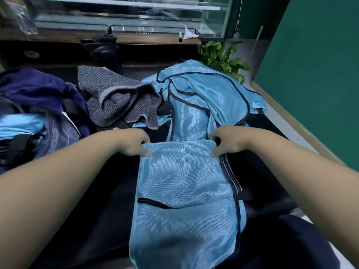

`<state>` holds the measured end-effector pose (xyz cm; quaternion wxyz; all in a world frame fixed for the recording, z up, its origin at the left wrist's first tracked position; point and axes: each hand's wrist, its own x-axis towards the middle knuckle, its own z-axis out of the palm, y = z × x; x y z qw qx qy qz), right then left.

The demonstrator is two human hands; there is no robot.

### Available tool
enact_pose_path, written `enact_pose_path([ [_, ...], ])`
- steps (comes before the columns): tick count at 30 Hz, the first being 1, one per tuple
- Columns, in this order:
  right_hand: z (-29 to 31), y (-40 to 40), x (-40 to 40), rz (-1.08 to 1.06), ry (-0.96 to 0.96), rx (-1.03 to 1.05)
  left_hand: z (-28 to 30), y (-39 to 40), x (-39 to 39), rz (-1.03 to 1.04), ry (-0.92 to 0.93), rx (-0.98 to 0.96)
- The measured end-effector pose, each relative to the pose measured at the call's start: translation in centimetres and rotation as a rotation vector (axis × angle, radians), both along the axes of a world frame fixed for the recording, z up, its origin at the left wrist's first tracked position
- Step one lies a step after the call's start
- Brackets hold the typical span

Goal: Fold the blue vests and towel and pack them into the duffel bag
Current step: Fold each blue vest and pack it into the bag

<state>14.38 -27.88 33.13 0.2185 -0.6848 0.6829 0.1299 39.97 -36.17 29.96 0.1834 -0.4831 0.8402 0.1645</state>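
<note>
Blue vest (184,181) lies lengthwise down the frame's centre on the dark surface (97,191), its long axis running from the person toward the upper right. Left hand (136,144) and right hand (225,144) each pinch a corner of the folded edge, equally near. Striped towel (120,101) sits upper left; duffel bag (38,98) far left, with open room toward the lower frame.
</note>
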Motion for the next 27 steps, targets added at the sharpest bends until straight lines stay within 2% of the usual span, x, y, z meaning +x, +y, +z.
enact_pose_path([
  [2,-0.2,0.2,0.0,0.019,-0.019,-0.036,0.2,-0.2,-0.1,-0.020,0.050,0.019],
  [5,0.0,0.3,-0.3,0.011,-0.050,-0.139,1.0,-0.3,-0.2,0.029,0.158,-0.065],
  [9,1.1,0.1,-0.5,-0.046,-0.160,-0.407,2.2,0.1,-0.4,0.232,0.392,-0.339],
  [13,1.9,0.5,0.1,-0.045,-0.188,-0.670,3.3,1.1,0.1,0.287,0.617,-0.604],
  [18,1.8,3.1,0.0,0.042,-0.200,-0.880,4.0,4.1,1.9,0.172,0.765,-0.717],
  [24,-0.8,9.0,-0.5,0.211,-0.306,-0.981,1.9,10.0,5.4,-0.076,0.849,-0.678],
  [27,-2.0,11.9,-0.5,0.280,-0.312,-0.967,0.2,12.9,6.9,-0.151,0.870,-0.625],
])
